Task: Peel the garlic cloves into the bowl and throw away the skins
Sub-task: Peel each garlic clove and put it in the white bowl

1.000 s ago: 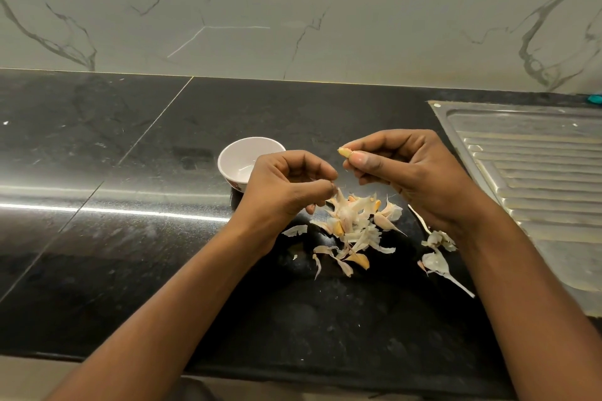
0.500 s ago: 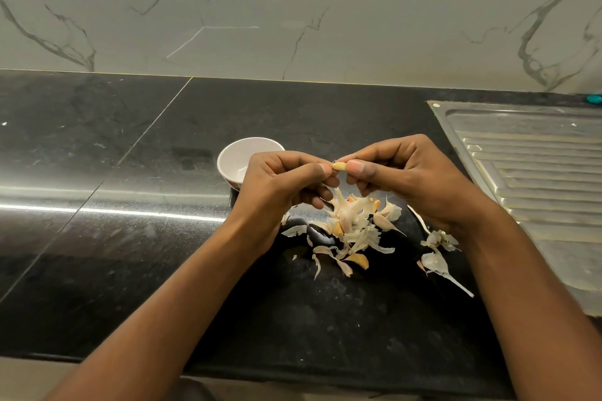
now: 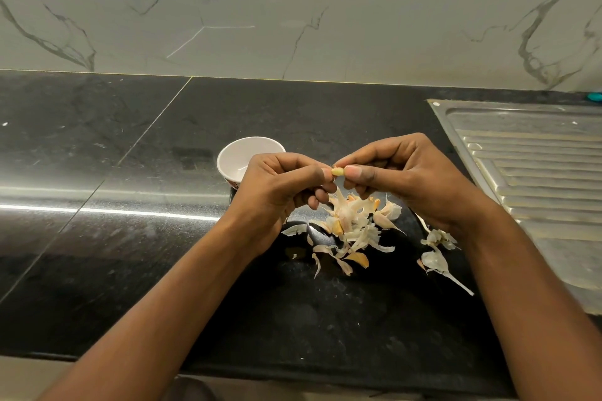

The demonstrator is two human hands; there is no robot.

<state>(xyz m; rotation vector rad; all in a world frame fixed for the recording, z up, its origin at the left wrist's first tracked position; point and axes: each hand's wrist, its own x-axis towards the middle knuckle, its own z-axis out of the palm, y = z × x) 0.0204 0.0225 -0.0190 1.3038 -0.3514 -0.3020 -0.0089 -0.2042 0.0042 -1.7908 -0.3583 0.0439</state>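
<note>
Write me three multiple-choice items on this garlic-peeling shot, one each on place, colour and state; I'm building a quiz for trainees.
1. Where does the bowl stand?
A. behind the left hand
B. on the drainboard
C. at the counter's front edge

2. What colour is the counter?
A. white
B. black
C. green

3. What is happening to the clove?
A. it lies in the bowl
B. it lies among the skins
C. both hands pinch it above the skins

Answers: 1 A, its rim shows just beyond the left knuckles. 2 B, the slab is dark and glossy. 3 C, fingertips of the left and right hand meet on it.
</note>
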